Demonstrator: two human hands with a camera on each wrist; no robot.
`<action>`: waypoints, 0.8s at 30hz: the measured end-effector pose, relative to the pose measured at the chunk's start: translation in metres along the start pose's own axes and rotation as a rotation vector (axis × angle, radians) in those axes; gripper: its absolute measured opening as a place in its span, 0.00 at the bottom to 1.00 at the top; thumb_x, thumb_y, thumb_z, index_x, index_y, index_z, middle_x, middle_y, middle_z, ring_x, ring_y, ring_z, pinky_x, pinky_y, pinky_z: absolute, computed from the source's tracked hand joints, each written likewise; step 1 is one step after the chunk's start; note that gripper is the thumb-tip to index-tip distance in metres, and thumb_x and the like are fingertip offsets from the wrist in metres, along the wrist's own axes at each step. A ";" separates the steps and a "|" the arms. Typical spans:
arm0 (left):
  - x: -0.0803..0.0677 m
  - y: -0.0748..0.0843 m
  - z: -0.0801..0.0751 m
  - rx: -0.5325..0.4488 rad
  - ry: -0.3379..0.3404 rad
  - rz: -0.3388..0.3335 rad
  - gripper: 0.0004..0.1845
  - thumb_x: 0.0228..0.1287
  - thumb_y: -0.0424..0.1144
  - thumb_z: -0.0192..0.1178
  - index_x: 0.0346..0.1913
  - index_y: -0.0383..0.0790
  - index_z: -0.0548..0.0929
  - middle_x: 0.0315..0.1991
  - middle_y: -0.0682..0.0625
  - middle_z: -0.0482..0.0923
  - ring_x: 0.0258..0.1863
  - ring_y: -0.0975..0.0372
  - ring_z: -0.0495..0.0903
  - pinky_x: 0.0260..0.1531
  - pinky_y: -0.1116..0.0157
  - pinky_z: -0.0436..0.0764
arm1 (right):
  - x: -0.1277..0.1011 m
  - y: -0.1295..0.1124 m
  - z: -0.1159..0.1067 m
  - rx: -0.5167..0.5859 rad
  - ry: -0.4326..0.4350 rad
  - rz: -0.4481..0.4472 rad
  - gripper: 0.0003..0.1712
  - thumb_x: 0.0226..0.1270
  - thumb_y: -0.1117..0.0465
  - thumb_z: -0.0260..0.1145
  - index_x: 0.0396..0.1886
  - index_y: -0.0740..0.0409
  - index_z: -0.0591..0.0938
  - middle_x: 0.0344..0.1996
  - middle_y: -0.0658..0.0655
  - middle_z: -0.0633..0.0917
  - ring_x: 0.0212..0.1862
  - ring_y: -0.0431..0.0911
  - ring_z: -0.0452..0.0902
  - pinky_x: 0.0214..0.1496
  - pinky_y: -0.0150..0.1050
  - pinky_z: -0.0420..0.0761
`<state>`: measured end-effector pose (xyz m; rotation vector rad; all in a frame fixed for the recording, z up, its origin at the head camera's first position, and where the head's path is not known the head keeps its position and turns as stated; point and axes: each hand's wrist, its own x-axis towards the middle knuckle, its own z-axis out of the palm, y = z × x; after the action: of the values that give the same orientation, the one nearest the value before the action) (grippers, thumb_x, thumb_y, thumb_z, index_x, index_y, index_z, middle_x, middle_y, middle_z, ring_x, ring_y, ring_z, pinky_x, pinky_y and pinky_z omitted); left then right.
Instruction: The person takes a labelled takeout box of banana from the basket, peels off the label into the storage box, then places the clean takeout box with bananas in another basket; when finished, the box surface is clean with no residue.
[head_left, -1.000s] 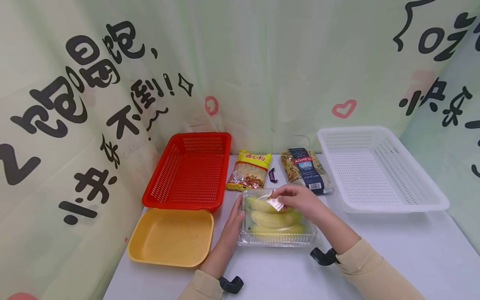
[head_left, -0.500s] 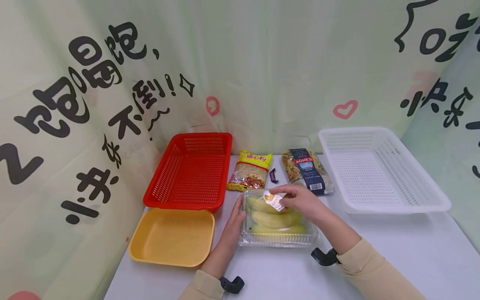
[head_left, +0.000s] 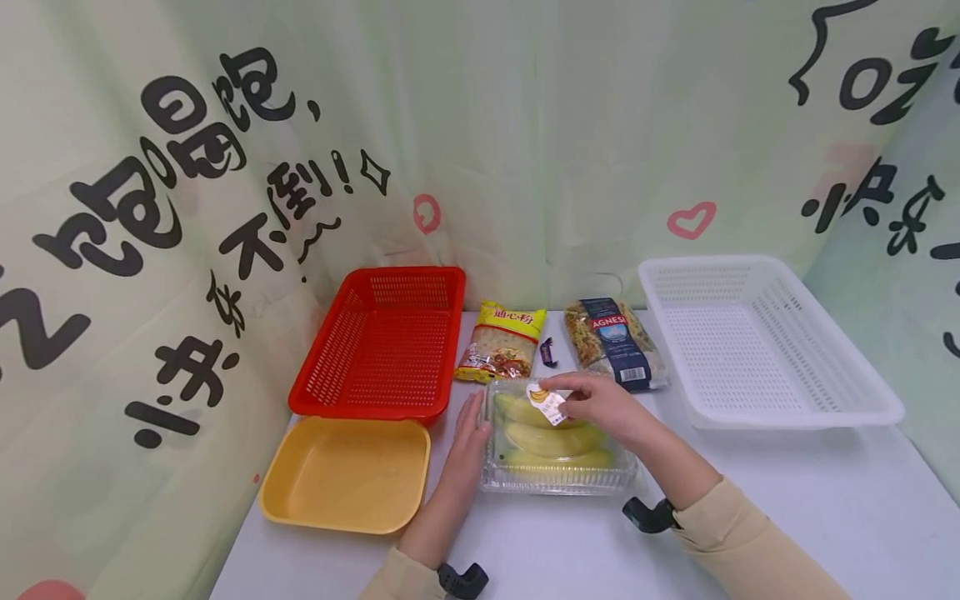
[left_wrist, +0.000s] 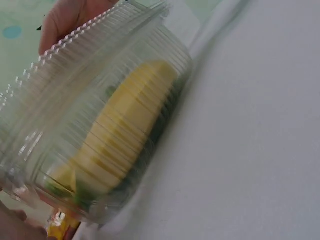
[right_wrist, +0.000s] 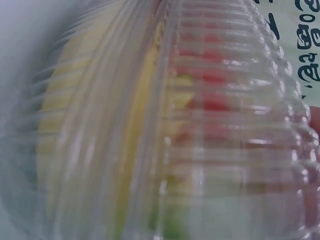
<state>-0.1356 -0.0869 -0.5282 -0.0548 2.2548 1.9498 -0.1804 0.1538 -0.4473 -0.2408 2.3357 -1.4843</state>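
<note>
Fingers of the right hand [head_left: 600,404] pinch a small white banana label [head_left: 547,404] atop the clear ribbed plastic box of yellow bananas [head_left: 557,446] on the white table [head_left: 787,500]; the left hand [head_left: 467,442] rests flat against the box's left side, beside the yellow tray [head_left: 300,492].

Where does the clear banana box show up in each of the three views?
Head: clear banana box lies low centre, between both hands.
Left wrist: it fills the left half, on the white table.
Right wrist: it fills the frame, blurred.
Shared landmark: the yellow bananas inside.
</note>
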 end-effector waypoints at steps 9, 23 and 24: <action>-0.033 0.042 -0.035 0.114 -0.016 0.100 0.27 0.76 0.47 0.47 0.75 0.65 0.60 0.79 0.56 0.51 0.79 0.53 0.51 0.73 0.45 0.58 | 0.002 0.003 0.000 0.002 -0.005 0.023 0.23 0.67 0.65 0.64 0.60 0.45 0.82 0.62 0.57 0.79 0.46 0.49 0.74 0.48 0.43 0.81; -0.057 0.056 -0.173 0.226 0.189 0.044 0.20 0.78 0.51 0.43 0.65 0.53 0.75 0.69 0.57 0.71 0.69 0.63 0.69 0.62 0.79 0.68 | 0.001 0.003 0.000 0.019 -0.018 0.011 0.23 0.68 0.65 0.63 0.62 0.47 0.81 0.62 0.58 0.78 0.45 0.48 0.74 0.48 0.42 0.82; -0.058 0.055 -0.183 0.233 0.221 0.037 0.21 0.78 0.51 0.43 0.66 0.52 0.75 0.68 0.55 0.71 0.68 0.62 0.70 0.60 0.81 0.68 | 0.001 0.003 0.000 0.021 -0.019 0.010 0.23 0.68 0.65 0.63 0.62 0.47 0.81 0.62 0.58 0.78 0.44 0.48 0.74 0.48 0.43 0.82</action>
<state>-0.1038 -0.2632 -0.4406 -0.2108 2.6269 1.7597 -0.1813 0.1548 -0.4498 -0.2364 2.3023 -1.4941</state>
